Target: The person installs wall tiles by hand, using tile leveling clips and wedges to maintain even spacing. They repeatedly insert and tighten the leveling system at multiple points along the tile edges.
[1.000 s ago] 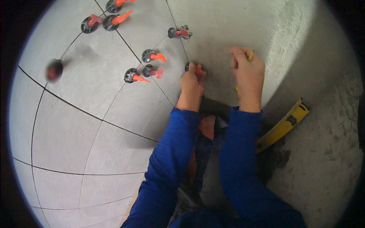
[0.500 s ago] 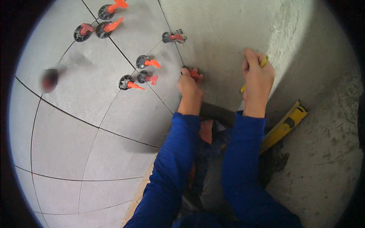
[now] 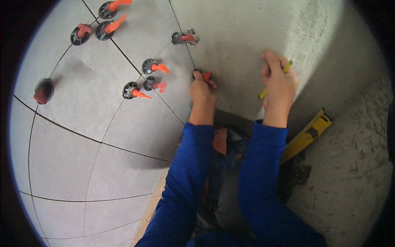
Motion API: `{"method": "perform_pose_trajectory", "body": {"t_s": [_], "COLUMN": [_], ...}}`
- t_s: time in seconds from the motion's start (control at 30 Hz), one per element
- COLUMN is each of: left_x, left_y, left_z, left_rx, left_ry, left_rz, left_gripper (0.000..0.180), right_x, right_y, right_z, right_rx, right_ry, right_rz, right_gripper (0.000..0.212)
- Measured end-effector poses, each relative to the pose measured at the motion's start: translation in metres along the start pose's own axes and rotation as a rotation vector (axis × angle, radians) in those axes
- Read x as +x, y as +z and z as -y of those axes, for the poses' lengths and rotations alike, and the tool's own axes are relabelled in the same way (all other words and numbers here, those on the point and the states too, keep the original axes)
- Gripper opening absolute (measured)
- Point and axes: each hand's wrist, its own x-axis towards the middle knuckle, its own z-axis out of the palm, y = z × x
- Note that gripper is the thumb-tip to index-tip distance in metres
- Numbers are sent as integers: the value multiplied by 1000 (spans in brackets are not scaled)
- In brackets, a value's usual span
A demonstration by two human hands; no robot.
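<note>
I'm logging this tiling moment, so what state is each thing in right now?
Left hand: gripping a levelling clip at the tile edge.
Right hand: closed on a yellow pencil.
Other clips: seated in tile joints.
Spirit level: lying on the bare floor.
Grey tiles: laid.

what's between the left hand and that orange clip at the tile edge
Nothing visible. The left hand already has its fingertips on the orange clip at the edge of the grey tile. The right hand is off to the side, holding a yellow pencil.
</note>
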Motion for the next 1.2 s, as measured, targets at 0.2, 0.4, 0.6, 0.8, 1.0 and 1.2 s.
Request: {"method": "perform_pose_trajectory", "body": {"t_s": [0.2, 0.4, 0.6, 0.8, 1.0, 1.2], "left_x": [4, -8, -11, 1, 4, 2], "left_y": [-4, 0, -19, -29, -37, -30], "left_z": [-1, 2, -2, -2, -3, -15], "left_rx": [104, -88, -109, -254, -394, -360], "left_ry": [-38, -27, -90, -207, -323, -323], "left_rz": [7, 4, 69, 206, 271, 302], "left_gripper": [42, 38, 35, 28, 29, 26], "right_x": [-2, -4, -2, -30, -40, -35], "right_y": [5, 9, 7, 54, 71, 89], "right_z": [1, 3, -12, -85, -133, -156], "right_rx": [25, 16, -499, -771, -697, -310], "right_ry": [-20, -48, -204, -206, -66, 110], "right_rz": [-24, -56, 151, 395, 381, 464], "right_gripper": [17, 21, 32, 49, 49, 37]}}
